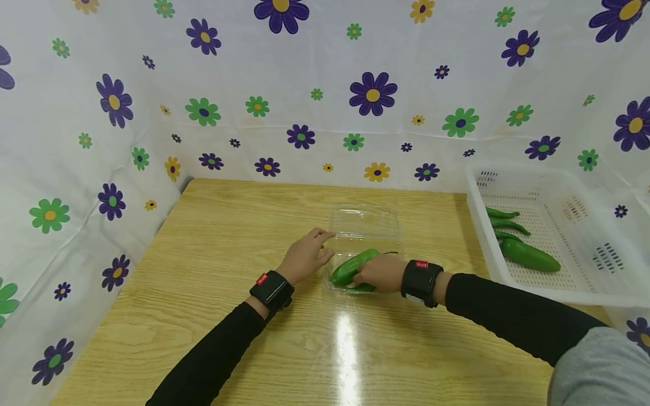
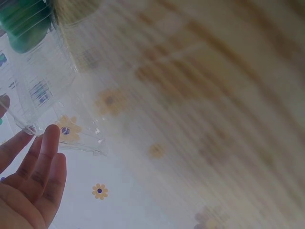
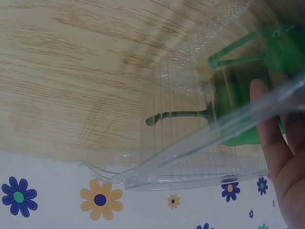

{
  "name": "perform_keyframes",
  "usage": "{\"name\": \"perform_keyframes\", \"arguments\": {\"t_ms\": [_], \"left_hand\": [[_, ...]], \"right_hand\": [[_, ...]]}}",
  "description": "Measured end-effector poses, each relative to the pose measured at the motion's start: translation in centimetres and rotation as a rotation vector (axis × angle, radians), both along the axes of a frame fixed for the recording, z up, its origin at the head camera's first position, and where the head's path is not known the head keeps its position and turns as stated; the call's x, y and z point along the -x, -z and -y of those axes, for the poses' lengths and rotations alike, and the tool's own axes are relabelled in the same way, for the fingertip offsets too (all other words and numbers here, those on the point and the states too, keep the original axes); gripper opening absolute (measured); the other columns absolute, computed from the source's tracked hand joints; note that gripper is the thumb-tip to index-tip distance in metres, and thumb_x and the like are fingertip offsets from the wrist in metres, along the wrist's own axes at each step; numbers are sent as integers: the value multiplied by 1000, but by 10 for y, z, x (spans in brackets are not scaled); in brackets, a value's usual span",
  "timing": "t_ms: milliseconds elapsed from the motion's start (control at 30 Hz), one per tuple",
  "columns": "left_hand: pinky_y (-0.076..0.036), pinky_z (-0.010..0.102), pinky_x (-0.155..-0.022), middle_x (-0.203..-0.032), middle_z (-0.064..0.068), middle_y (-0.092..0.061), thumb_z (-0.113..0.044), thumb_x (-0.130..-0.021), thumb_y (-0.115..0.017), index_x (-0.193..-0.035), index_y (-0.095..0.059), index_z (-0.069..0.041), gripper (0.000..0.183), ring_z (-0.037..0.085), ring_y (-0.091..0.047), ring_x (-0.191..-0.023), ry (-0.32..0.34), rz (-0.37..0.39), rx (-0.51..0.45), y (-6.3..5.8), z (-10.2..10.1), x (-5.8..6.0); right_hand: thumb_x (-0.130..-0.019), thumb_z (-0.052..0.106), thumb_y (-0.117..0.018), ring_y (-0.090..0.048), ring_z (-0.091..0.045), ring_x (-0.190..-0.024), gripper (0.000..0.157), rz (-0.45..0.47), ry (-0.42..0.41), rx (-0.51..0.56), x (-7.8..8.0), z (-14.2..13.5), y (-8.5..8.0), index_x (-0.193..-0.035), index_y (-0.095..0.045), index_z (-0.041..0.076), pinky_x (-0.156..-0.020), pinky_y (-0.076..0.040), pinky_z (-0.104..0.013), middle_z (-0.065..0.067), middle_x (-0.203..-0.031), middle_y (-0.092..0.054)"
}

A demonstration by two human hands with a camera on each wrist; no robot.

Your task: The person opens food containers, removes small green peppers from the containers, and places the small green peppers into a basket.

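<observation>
A clear plastic clamshell box point(image 1: 367, 224) stands open on the table, its lid tipped toward the back. Inside lies a large green pepper point(image 1: 349, 269), and my right hand point(image 1: 382, 274) grips it from the right with curled fingers. Below it another green pepper point(image 1: 363, 287) shows partly. The right wrist view has two pepper stems point(image 3: 178, 114) seen through the clear wall, and fingers point(image 3: 269, 131) against the larger pepper. My left hand point(image 1: 303, 258) is at the box's left side, fingers extended; in the left wrist view its fingertips point(image 2: 51, 133) are by the box's edge.
At the right stands a white perforated plastic basket point(image 1: 481, 237). In it are a large green pepper point(image 1: 529, 255) and several slim green peppers point(image 1: 513, 226). A flower-patterned cloth point(image 1: 228, 67) hangs behind and left of the wooden table point(image 1: 228, 214).
</observation>
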State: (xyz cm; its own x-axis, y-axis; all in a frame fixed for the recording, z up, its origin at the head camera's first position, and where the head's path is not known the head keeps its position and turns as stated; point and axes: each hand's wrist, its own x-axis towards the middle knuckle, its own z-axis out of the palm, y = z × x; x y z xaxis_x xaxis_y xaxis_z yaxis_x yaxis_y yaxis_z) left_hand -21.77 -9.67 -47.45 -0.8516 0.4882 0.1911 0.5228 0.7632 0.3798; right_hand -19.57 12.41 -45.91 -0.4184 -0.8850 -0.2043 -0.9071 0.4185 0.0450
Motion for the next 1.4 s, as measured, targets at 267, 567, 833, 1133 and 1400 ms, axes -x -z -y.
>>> {"name": "perform_keyframes", "arguments": {"t_ms": [267, 567, 833, 1133, 1400], "left_hand": [[-54, 29, -70, -119, 8, -57, -25, -91, -63, -131, -55, -12, 44, 17, -64, -93, -5, 4, 17, -1, 0, 0], [-54, 30, -71, -119, 8, -57, -25, -91, -63, -132, -54, -11, 44, 18, -64, -94, -7, 13, 19, -4, -1, -1], [-54, 30, -71, -119, 8, -57, -24, -91, -63, -131, -55, -11, 43, 18, -64, -93, -4, 8, 10, -4, -1, -2], [-54, 30, -71, -120, 8, -57, -25, -92, -62, -131, -55, -11, 43, 18, -64, -93, -7, 20, 22, -4, -2, -2], [-54, 30, -72, -120, 8, -57, -25, -91, -62, -132, -55, -11, 43, 19, -64, -93, -6, 18, 16, -4, -2, -2]], "right_hand": [[-79, 16, -75, -63, -9, -76, 23, -19, -15, -16, -1, 0, -3, -102, -70, 19, -65, -53, -22, 2, -88, -68], [-79, 16, -76, -63, -9, -75, 26, -1, -8, -4, -1, -2, -1, -103, -70, 20, -63, -52, -22, 2, -88, -67], [-78, 17, -77, -63, -9, -77, 28, -1, -2, -21, -2, -1, -4, -105, -70, 19, -64, -52, -22, 2, -89, -67], [-77, 14, -77, -64, -9, -78, 29, 28, -12, 3, 2, -3, 0, -105, -70, 17, -67, -54, -23, 1, -90, -69], [-79, 14, -75, -64, -9, -75, 26, 91, 12, 37, 3, -6, -8, -103, -68, 16, -65, -53, -23, 2, -91, -70]]}}
